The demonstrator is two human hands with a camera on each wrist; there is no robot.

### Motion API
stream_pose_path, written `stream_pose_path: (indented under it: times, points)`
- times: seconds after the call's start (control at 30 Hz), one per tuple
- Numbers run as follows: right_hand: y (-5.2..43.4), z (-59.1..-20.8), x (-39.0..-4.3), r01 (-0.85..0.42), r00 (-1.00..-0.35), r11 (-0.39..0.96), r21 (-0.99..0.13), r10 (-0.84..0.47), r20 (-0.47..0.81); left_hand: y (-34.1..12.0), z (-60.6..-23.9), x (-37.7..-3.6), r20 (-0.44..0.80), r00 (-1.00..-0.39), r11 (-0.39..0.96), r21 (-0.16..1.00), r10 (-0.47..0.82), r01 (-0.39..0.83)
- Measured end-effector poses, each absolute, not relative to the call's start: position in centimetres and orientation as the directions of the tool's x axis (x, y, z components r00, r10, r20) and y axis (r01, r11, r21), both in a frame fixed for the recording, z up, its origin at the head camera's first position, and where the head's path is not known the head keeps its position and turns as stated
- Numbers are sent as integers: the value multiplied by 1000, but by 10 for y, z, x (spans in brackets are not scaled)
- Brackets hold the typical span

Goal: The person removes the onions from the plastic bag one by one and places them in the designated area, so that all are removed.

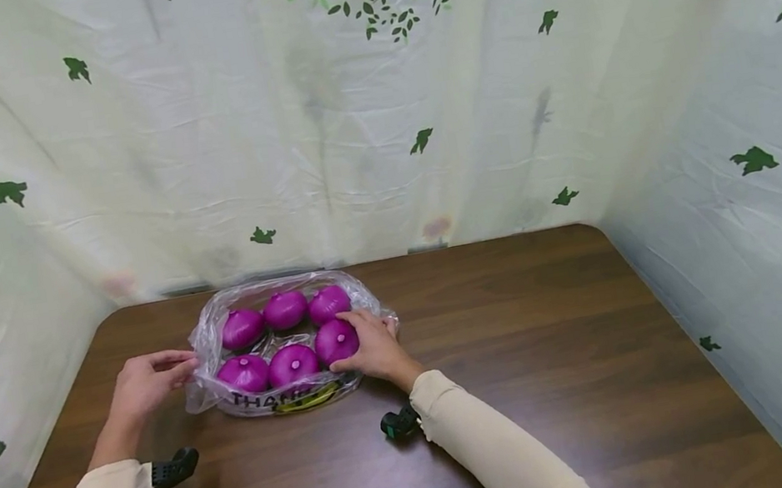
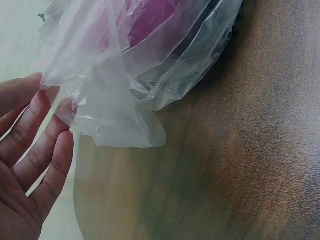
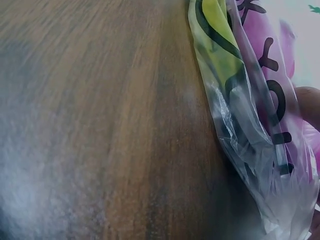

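Note:
A clear plastic bag (image 1: 203,394) with black lettering lies opened wide on the table, several purple onions (image 1: 292,363) in two rows inside it. At its left edge my left hand (image 1: 147,386) pinches the plastic between thumb and fingertips; the left wrist view shows the bag's film (image 2: 120,115) hanging from those fingers, the other fingers spread. My right hand (image 1: 376,349) reaches over the bag's right side and holds the front right onion (image 1: 336,342), thumb in front and fingers behind. Only a bit of the right thumb (image 3: 309,102) shows clearly in the right wrist view.
The brown wooden table (image 1: 529,358) extends to the right of the bag. White curtains (image 1: 360,139) with green leaf prints hang behind and along both sides. Black wrist devices (image 1: 176,468) are on both wrists.

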State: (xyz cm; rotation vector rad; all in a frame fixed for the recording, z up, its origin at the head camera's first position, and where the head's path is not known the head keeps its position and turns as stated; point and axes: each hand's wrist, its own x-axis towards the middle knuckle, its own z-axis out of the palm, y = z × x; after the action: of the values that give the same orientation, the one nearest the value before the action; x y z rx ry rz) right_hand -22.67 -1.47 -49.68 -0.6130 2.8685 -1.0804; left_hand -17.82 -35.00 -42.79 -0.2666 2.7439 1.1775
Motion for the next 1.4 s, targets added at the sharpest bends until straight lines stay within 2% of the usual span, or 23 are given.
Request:
stream_pose_path:
  times: [0.93,1.4]
  points:
    - [-12,-489,-226,-360,-926,668,-651,-338,166,-350,-428,-179,-183,-977,696,689,-106,-204]
    - [10,-470,-233,-417,-896,612,-672,-402,190,-348,-430,-177,-174,-975,680,699,-136,-220]
